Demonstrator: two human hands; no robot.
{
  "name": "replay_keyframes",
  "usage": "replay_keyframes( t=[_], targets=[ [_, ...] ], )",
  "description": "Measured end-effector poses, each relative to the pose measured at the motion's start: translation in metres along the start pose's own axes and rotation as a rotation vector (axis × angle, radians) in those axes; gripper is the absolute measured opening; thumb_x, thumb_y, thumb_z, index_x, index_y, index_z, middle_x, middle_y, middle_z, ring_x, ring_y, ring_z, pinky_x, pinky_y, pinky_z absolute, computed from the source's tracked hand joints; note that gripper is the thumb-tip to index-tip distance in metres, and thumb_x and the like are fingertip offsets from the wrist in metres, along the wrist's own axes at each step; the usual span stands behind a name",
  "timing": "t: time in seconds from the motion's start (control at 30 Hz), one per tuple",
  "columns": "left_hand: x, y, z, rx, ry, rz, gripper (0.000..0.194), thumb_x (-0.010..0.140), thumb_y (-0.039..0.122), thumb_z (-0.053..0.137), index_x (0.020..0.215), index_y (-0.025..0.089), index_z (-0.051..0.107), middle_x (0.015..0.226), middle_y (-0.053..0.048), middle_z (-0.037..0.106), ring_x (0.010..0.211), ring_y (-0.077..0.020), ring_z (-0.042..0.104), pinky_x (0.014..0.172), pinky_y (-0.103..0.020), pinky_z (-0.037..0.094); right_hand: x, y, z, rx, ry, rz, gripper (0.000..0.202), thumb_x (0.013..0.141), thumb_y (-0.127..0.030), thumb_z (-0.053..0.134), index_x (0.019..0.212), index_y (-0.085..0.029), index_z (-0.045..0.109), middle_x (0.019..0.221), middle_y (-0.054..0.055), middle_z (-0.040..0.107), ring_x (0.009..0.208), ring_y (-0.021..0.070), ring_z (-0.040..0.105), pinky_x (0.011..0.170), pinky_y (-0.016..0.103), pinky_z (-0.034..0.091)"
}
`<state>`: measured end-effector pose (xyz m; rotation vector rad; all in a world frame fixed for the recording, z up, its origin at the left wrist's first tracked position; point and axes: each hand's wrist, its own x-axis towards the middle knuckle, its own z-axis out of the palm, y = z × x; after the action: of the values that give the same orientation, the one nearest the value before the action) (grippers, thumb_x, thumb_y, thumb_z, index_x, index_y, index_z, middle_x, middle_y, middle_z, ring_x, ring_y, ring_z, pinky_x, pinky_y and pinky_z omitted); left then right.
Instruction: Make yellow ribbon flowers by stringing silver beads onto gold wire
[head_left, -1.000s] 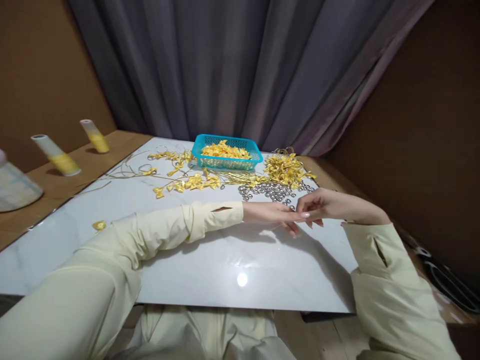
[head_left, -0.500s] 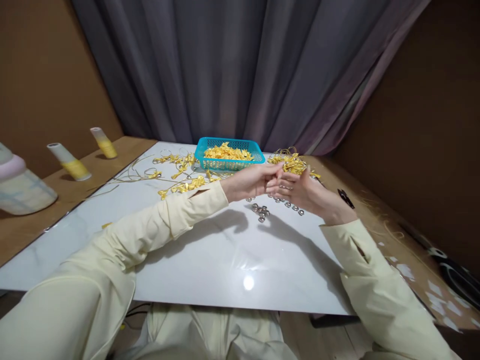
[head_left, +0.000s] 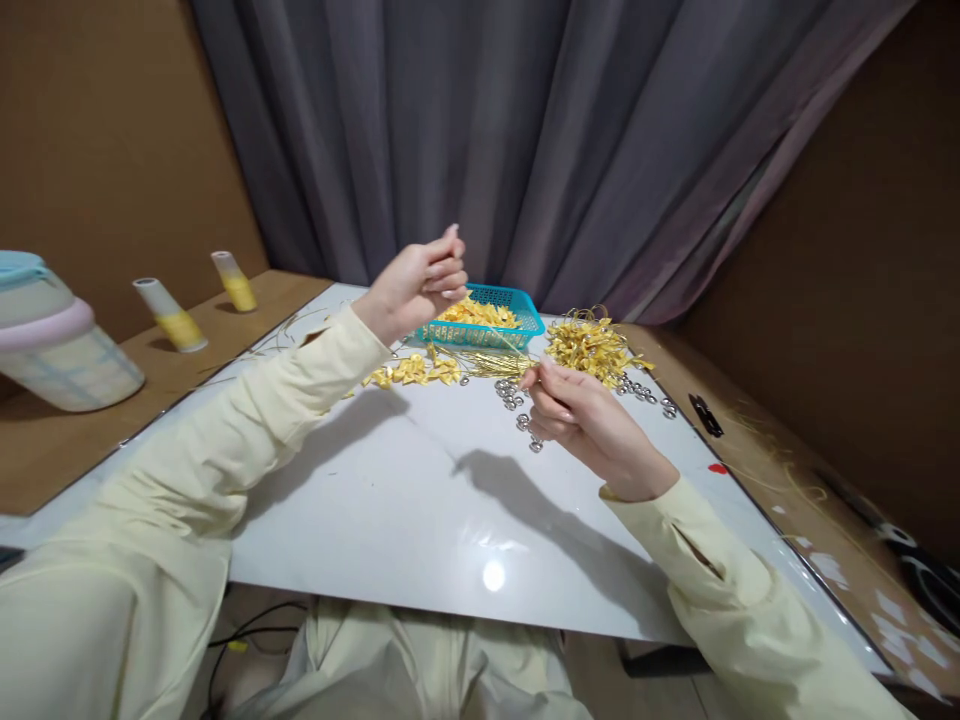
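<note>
My left hand [head_left: 424, 283] is raised in front of the teal basket's left end, fingers curled and thumb pinched. Lower and to the right, my right hand [head_left: 574, 412] pinches with thumb and forefinger above the silver bells [head_left: 510, 393]. A thin gold cord [head_left: 504, 338] appears stretched between the two hands; its ends are hidden in the fingers. Behind the right hand lies a bundle of straight gold cords [head_left: 491, 363]. Yellow ribbon bows [head_left: 416, 371] lie in a row below the left hand.
The teal basket [head_left: 534, 322] holds many yellow bows. To its right is a heap of bows with cord loops [head_left: 589, 345]. A black clip [head_left: 706, 415] and scissors [head_left: 926, 575] lie right. Thread cones [head_left: 171, 318] and a lidded cup [head_left: 71, 355] stand left. White tabletop [head_left: 420, 510].
My hands, together before, have drawn apart. The left went up and left, the right slightly down and left, with a thin cord now showing between them. The view has shifted a little.
</note>
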<state>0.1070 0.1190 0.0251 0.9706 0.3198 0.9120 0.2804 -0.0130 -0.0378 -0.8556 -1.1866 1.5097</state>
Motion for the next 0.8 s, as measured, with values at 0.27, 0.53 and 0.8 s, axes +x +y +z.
replay_keyframes(
  t=[0.27, 0.53, 0.8],
  targets=[
    [-0.047, 0.013, -0.07, 0.165, 0.19, 0.035, 0.044, 0.098, 0.023, 0.029, 0.06, 0.014, 0.048, 0.038, 0.008, 0.024, 0.034, -0.0049, 0.029, 0.048, -0.016, 0.041, -0.011, 0.014, -0.022, -0.181, -0.084, 0.223, 0.027, 0.087, -0.037, 0.055, 0.082, -0.012, 0.06, 0.045, -0.008, 0.034, 0.041, 0.0032, 0.019, 0.043, 0.022, 0.014],
    [-0.084, 0.013, -0.126, 0.169, 0.433, -0.014, 0.037, 0.097, 0.016, 0.031, 0.065, 0.014, 0.049, 0.041, 0.007, 0.029, 0.035, -0.0037, 0.028, 0.045, -0.011, 0.039, -0.002, 0.022, -0.02, -0.387, -0.074, 0.348, 0.036, 0.076, -0.045, 0.064, 0.079, -0.009, 0.061, 0.047, -0.005, 0.045, 0.038, 0.0021, 0.025, 0.041, 0.021, 0.012],
    [-0.106, 0.003, -0.161, 0.476, 0.596, -0.005, 0.026, 0.087, 0.018, 0.051, 0.062, 0.014, 0.054, 0.051, 0.001, 0.048, 0.05, -0.009, 0.047, 0.056, -0.018, 0.045, 0.003, 0.023, -0.012, -0.761, -0.104, 0.238, 0.036, 0.083, -0.043, 0.054, 0.074, -0.01, 0.064, 0.045, -0.004, 0.047, 0.041, 0.0055, 0.033, 0.045, 0.022, 0.025]
  ],
)
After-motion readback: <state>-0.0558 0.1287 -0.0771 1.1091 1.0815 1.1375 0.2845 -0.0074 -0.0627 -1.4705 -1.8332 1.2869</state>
